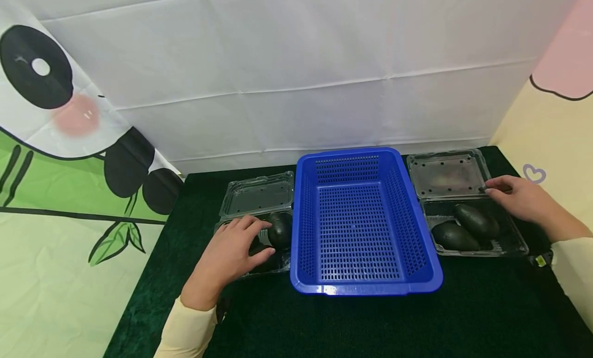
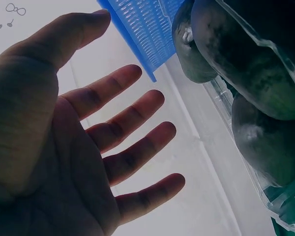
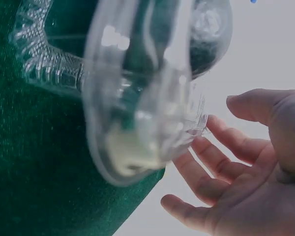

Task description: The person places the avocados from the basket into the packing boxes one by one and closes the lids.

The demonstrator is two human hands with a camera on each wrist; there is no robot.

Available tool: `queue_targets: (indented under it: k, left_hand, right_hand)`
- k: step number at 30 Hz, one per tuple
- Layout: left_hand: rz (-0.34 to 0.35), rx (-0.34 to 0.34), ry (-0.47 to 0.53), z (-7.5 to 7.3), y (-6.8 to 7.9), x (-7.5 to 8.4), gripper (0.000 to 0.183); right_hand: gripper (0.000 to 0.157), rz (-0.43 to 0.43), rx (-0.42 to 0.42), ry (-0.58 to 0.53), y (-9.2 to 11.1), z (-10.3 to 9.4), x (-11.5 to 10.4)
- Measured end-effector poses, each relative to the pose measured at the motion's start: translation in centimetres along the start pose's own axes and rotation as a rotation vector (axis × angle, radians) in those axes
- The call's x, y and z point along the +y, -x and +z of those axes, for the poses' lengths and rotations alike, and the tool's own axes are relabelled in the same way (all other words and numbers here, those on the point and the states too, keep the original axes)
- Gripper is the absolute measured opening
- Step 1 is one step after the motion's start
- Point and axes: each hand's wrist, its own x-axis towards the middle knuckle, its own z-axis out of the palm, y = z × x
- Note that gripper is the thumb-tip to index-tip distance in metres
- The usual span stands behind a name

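My left hand (image 1: pixel 233 247) hovers over a clear plastic clamshell box (image 1: pixel 283 268), its fingers spread and nothing between them. Dark green avocados lie in that box; one avocado (image 1: pixel 280 230) shows beside my fingertips, and the hand partly hides the others. The left wrist view shows several avocados (image 2: pixel 250 64) apart from the open palm. On the right, my right hand (image 1: pixel 521 198) has its fingertips at the edge of the raised lid (image 1: pixel 447 177) of a second clamshell box (image 1: pixel 514 239). Two avocados (image 1: pixel 477 221) rest in this box. Thumb and fingers are apart in the right wrist view.
Between the boxes stands a blue perforated plastic basket (image 1: pixel 356 229) with nothing in it. The left box's lid (image 1: pixel 259 194) lies folded back. Dark green cloth (image 1: pixel 361 322) covers the table, and a white sheet (image 1: pixel 296 64) hangs behind.
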Motion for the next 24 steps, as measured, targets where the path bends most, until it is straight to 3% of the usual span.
queue_targets:
  k: [11, 20, 24]
  left_hand:
    - [0.004, -0.017, 0.003, 0.28, 0.01, -0.13, 0.054]
    - [-0.008, -0.037, 0.011, 0.09, 0.06, 0.04, 0.053]
    - [-0.009, -0.040, 0.014, 0.01, 0.13, 0.06, 0.053]
  right_hand:
    - [0.035, -0.015, 0.176, -0.069, 0.62, 0.54, 0.62]
    - [0.060, 0.039, 0.139, -0.105, 0.71, 0.19, 0.39]
    - [0.063, 0.038, 0.122, -0.093, 0.61, -0.03, 0.47]
